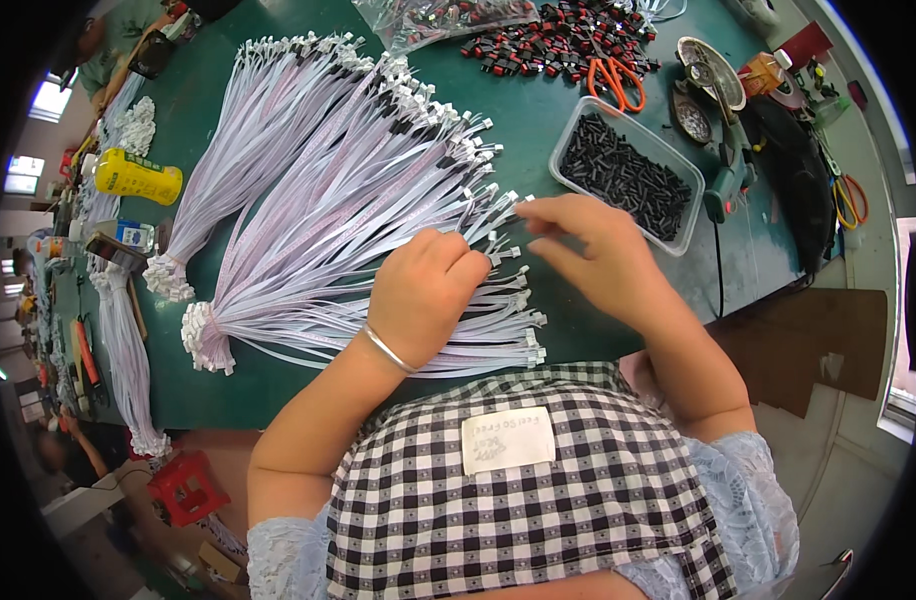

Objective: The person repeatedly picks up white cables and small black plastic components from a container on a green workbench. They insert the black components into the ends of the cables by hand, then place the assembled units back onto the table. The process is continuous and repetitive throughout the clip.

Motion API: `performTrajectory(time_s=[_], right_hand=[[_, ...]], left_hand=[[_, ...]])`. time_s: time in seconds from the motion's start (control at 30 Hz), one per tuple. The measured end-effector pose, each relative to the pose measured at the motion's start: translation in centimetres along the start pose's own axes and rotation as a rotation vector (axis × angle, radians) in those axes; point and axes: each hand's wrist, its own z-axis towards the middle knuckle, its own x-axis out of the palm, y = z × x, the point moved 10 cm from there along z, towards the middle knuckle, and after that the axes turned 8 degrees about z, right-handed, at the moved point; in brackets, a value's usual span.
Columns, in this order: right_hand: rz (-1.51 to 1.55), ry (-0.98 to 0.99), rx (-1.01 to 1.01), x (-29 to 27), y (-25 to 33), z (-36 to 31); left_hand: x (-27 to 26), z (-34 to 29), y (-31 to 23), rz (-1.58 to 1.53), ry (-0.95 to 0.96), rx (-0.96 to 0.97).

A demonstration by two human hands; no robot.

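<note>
A big fanned bundle of white flat cables [328, 190] lies on the green table, with small white connectors at its free ends. My left hand [426, 295] is closed over the bundle's right part, its fingers curled on a white cable; the grip itself is partly hidden. My right hand [603, 250] is just right of the connector ends, thumb and forefinger apart. Its forefinger tip is close to a white connector; I cannot tell if they touch. Beyond the right hand stands a clear plastic tub [697, 190] of small black tube-like pieces [623, 165].
At the far side are a heap of red and black parts [558, 45], orange-handled scissors [616, 83] and a plastic bag [428, 20]. A corded green tool [723, 190] and metal dishes [713, 65] stand at the right. Left, a yellow bottle [138, 177] lies beside more cables.
</note>
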Motion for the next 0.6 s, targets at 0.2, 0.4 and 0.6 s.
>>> performTrajectory(time_s=[0.2,0.4,0.6], right_hand=[[-0.021,0.090,0.151,-0.5,-2.0,-3.5],[-0.068,0.113,-0.072,2.3,-0.5,-5.0],[-0.128,0.096,-0.061,2.0,-0.7,-5.2]], left_hand=[[-1.5,-0.1,-0.2,-0.047,0.091,-0.012],[-0.7,-1.0,1.5,0.115,0.106,-0.020],[-0.9,-0.7,2.4,0.220,0.015,0.058]])
